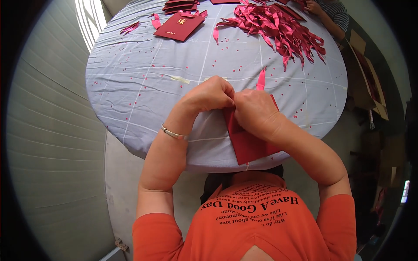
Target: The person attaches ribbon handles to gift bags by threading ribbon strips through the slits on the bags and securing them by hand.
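Note:
A dark red paper bag (251,147) lies at the near edge of the table, under my two hands. My left hand (213,94) is closed in a pinch at the bag's upper left corner; whatever its fingertips hold is hidden. Right beside it, my right hand (256,109) is closed over the upper part of the bag, its knuckles covering the fingertips. A pink ribbon (261,80) sticks out beyond the right hand, toward the far side. Where its other end runs cannot be seen.
The round table has a grey-blue cloth (152,104) dotted with small red discs. A large pile of pink ribbons (278,30) lies far right. At the back left are a finished-looking red bag (180,27) and stacked bags (179,6). Another person's hand (312,7) shows far right, above a cardboard box (368,76).

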`<action>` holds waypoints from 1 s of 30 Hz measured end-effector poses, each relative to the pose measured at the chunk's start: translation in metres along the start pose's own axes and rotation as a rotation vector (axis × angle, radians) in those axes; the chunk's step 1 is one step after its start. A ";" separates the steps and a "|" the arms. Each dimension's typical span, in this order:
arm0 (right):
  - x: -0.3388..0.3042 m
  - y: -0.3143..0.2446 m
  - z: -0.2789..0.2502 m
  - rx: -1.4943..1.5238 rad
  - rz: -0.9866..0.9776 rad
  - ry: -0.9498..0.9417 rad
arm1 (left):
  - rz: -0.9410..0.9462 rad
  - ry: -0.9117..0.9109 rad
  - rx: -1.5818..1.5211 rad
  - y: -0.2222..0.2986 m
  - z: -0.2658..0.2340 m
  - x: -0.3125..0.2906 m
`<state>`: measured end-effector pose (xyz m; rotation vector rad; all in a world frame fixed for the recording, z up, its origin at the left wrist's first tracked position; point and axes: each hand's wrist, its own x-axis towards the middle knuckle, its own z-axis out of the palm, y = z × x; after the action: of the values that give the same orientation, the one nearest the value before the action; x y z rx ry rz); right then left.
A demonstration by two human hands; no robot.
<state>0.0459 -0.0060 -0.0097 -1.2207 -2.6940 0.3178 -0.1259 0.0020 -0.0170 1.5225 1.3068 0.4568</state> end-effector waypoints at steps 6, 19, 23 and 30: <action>-0.007 0.018 -0.009 0.244 0.019 0.028 | 0.083 -0.044 0.011 -0.004 -0.003 0.001; 0.026 0.069 -0.056 0.632 -0.042 -0.413 | 0.222 0.083 -0.043 0.017 0.016 -0.009; 0.049 0.071 -0.046 0.634 -0.031 -0.687 | 0.322 0.136 0.075 0.022 0.019 -0.015; 0.048 0.086 -0.036 1.063 0.045 -0.845 | 0.352 0.172 0.020 0.022 0.021 -0.015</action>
<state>0.0847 0.0901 0.0058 -0.8479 -2.2466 2.2928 -0.1033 -0.0181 -0.0018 1.7688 1.1752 0.8163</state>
